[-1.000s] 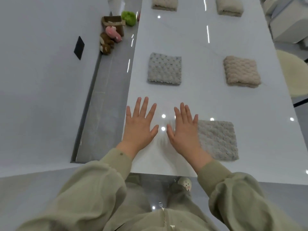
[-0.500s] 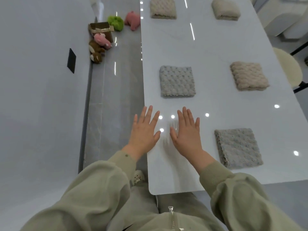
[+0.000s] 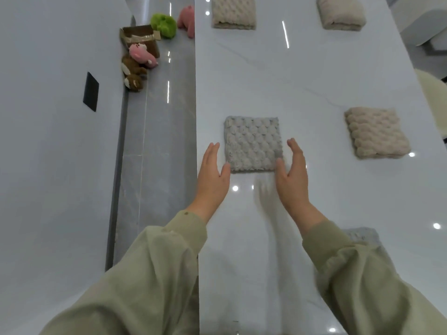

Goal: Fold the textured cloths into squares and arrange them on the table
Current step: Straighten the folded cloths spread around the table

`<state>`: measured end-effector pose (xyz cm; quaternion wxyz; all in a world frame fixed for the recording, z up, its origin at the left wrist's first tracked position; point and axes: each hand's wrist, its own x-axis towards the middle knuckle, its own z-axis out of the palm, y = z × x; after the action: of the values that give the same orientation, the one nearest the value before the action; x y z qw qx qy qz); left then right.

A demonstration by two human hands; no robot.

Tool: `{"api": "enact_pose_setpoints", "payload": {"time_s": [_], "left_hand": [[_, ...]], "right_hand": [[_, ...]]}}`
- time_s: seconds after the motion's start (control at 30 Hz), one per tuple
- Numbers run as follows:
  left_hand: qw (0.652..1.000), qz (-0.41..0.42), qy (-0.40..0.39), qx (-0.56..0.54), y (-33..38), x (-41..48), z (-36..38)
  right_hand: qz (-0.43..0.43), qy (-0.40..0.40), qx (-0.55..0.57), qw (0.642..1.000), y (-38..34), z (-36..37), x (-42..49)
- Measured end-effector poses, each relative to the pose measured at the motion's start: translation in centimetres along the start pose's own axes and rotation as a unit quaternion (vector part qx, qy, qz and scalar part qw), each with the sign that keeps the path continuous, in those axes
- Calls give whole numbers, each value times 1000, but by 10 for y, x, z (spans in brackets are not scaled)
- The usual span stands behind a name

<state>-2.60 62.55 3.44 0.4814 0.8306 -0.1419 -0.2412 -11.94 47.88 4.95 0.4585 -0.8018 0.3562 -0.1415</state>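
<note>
Arranging step: grey cloth lies folded square on table; left hand and right hand flank it, fingers straight, gripping nothing; next, probably, press both sides inward to true it up.

Folded textured cloths on table

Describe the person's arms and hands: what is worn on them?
The left hand and right hand are bare, with no gloves, rings or watch showing. The left sleeve and right sleeve are loose, long, sage-green fabric, gathered into cuffs at the wrists. A small round stud sits on the left cuff.
</note>
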Motion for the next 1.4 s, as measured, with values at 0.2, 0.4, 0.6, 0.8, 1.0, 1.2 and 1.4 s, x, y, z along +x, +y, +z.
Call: {"api": "enact_pose_setpoints", "payload": {"time_s": [0.2,0.4,0.6,0.8,1.0,1.2,1.4], "left_hand": [[981,-45,66,-177,14,48,16],[979,-38,87,-182,19,73,35],[984,-14,116,-138,16,77,43],[981,-20,119,-152,15,80,36],[982,-9,134,-129,17,87,39],[982,-9,127,-138,16,88,36],[984,-13,124,-128,15,95,38]], "right_hand": [[67,6,92,994,5,4,72],[72,7,142,987,12,23,92],[65,-3,154,986,12,30,93],[72,-11,181,981,16,27,98],[69,-8,172,983,8,35,107],[68,-14,164,984,10,31,105],[65,-23,148,987,3,38,111]]}}
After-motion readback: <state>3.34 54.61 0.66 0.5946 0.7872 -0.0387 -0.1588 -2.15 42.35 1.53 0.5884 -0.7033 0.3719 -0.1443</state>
